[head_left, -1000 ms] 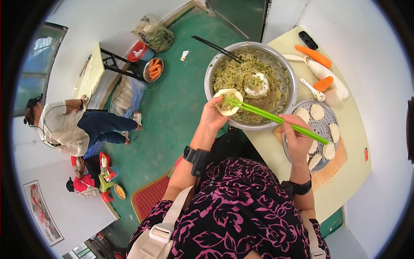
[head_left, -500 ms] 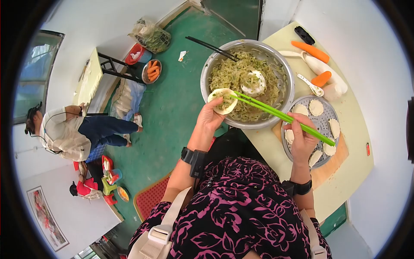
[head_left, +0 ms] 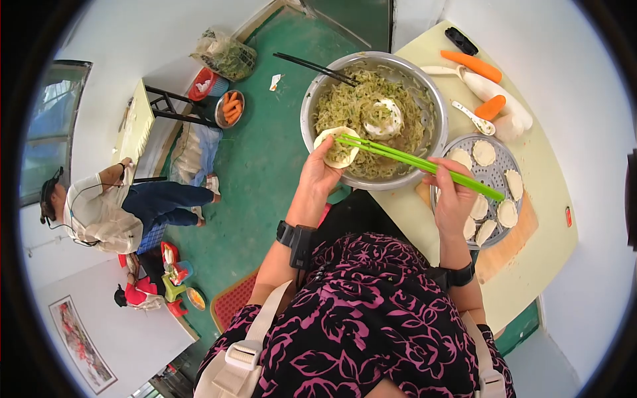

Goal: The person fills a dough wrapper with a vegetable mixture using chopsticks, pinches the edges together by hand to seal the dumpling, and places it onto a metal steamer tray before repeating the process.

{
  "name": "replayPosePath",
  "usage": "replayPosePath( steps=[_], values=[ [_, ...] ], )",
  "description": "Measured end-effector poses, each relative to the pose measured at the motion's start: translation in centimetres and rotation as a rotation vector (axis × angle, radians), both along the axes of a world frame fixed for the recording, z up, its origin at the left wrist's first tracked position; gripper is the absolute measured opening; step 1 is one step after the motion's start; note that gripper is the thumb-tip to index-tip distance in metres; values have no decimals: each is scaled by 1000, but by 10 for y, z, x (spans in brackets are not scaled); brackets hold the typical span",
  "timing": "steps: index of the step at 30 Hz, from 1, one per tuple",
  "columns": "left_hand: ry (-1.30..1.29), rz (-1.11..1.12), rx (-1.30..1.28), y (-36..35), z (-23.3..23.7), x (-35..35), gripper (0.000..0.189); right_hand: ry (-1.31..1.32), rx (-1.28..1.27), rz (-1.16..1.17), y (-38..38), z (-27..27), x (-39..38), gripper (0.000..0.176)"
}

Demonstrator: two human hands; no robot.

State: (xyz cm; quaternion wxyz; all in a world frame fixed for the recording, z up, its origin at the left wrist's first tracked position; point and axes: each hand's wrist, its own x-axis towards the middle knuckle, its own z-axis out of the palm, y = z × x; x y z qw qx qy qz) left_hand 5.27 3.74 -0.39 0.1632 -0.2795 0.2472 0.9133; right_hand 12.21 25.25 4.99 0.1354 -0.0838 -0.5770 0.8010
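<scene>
My left hand (head_left: 321, 174) is closed on a round dumpling wrapper (head_left: 344, 158) with some shredded filling on it, over the near left rim of a large metal bowl (head_left: 440, 113). In my right hand (head_left: 454, 199) are green chopsticks (head_left: 415, 158), their tips touching the filling on the wrapper. Shredded greenish filling (head_left: 345, 99) fills much of the bowl, and a white bowl with some filling in it (head_left: 393, 126) sits in its middle. Black chopsticks (head_left: 312, 67) lean over the far left rim. Several pale dumplings (head_left: 484, 152) lie on a perforated metal tray (head_left: 496, 175) to the right.
On the table (head_left: 531, 278) are a white radish (head_left: 488, 91), carrots (head_left: 472, 65), a white spoon (head_left: 472, 118) and a wooden board (head_left: 511, 249) under the tray. A red chair (head_left: 235, 298) stands at my left. Two other people (head_left: 109, 212) work at the far left.
The view has shifted slightly. The chopstick tips have moved left, further over the wrapper, and my right hand has shifted left, uncovering more of the tray.
</scene>
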Motion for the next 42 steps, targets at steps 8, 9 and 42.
replayPosePath(
  steps=[8, 9, 42],
  values=[
    [-30, 19, 12, -5, -1, 1, 33, -6, -77, -88, 12, 0, -5, 12],
    [-24, 16, 23, -5, -2, 1, 34, -8, -27, -96, 12, -2, -5, 12],
    [-167, -13, -99, 4, 3, 0, 32, -31, 492, -167, 28, -31, 6, 10]
  ],
)
